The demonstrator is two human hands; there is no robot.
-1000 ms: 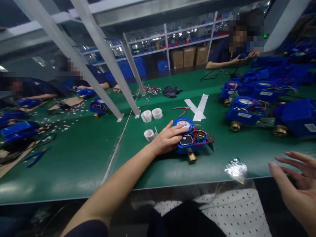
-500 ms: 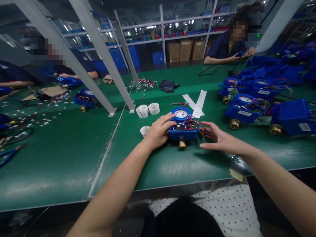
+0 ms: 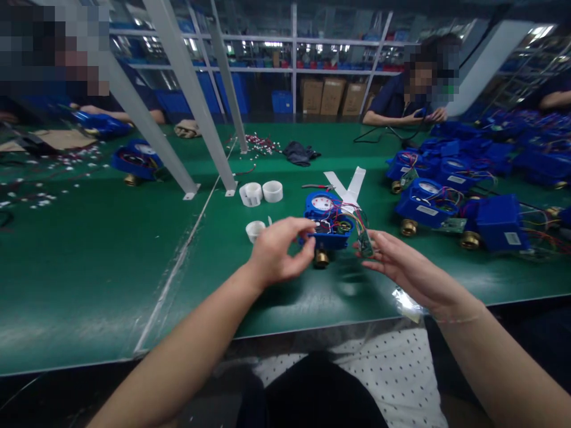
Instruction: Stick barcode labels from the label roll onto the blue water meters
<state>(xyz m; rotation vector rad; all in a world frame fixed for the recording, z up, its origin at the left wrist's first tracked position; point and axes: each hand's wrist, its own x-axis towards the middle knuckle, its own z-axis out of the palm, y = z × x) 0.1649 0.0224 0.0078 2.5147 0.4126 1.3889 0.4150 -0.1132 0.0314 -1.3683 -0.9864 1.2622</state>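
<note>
A blue meter (image 3: 332,239) with a round white dial, loose coloured wires and a brass fitting (image 3: 322,258) sits on the green table in front of me. My left hand (image 3: 283,249) is at its left side, fingers curved and apart, the tips near the housing's edge. On the right, my right hand (image 3: 390,255) holds a small green circuit board (image 3: 365,244) between thumb and fingers, and wires link the board to the meter.
Rolls of white labels (image 3: 251,194) lie left of the meter. Behind it are red-handled pliers (image 3: 317,187), white strips (image 3: 352,189) and a dark cloth (image 3: 301,153). More blue meters (image 3: 427,199) stand at right. Metal posts (image 3: 194,95) rise at left; people sit across the table.
My right hand has closed on the circuit board and lifted it a little. My left hand has drawn back from the top of the meter to its left edge. The view has shifted slightly.
</note>
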